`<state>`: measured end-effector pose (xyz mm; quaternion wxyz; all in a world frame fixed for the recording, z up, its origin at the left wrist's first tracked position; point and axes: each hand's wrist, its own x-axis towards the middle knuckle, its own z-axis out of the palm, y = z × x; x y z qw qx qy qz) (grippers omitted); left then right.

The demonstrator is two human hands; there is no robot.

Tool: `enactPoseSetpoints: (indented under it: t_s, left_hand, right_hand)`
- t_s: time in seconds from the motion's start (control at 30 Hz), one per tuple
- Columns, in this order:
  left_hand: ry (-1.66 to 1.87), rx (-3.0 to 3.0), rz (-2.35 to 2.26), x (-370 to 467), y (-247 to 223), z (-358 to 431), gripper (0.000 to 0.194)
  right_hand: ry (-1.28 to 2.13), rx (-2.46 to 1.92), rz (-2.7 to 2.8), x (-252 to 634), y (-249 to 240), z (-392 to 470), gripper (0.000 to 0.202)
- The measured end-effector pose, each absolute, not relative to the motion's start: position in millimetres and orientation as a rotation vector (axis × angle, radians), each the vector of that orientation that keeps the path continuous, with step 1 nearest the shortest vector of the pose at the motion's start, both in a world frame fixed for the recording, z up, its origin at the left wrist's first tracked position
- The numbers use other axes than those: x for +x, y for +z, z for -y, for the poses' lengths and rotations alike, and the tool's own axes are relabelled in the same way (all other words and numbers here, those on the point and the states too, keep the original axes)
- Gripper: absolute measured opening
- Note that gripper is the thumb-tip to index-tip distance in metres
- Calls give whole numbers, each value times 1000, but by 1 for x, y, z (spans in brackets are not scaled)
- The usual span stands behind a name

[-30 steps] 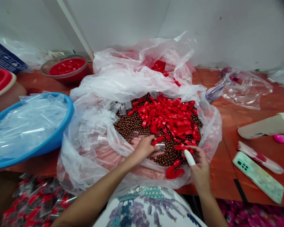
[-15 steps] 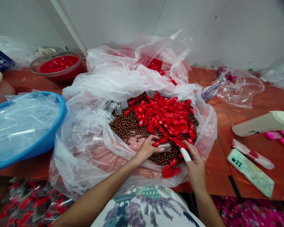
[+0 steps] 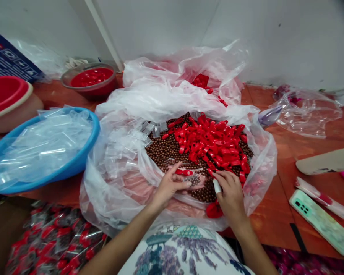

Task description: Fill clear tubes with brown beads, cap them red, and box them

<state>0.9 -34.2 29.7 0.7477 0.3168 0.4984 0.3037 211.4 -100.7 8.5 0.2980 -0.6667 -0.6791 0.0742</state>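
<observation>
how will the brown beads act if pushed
The brown beads would probably roll and scatter, being small and round. Their glossy surfaces suggest they may be slippery. The crumpled plastic around them looks floppy, so it might shift too.

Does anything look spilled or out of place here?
Slightly: a red piece lies on the near side of the plastic bag, apart from the red heap. The brown beads I can see lie within the bag, so nothing looks spilled.
</observation>
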Motion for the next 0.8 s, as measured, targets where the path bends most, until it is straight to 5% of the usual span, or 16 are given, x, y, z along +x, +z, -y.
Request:
enactPoseSetpoints:
  t_s: [0.23, 0.5, 0.8]
  left_hand:
    - [670, 754, -1162, -21, 36, 36, 44]
    - [795, 603, -1062, -48, 38, 34, 35]
    - [898, 593, -970, -67, 33, 37, 38]
  right_hand:
    - [403, -1681, 1937, 188, 12, 79, 28]
    - [577, -1607, 2057, 157, 17, 52, 39]
    - [358, -1584, 2379, 127, 5, 27, 24]
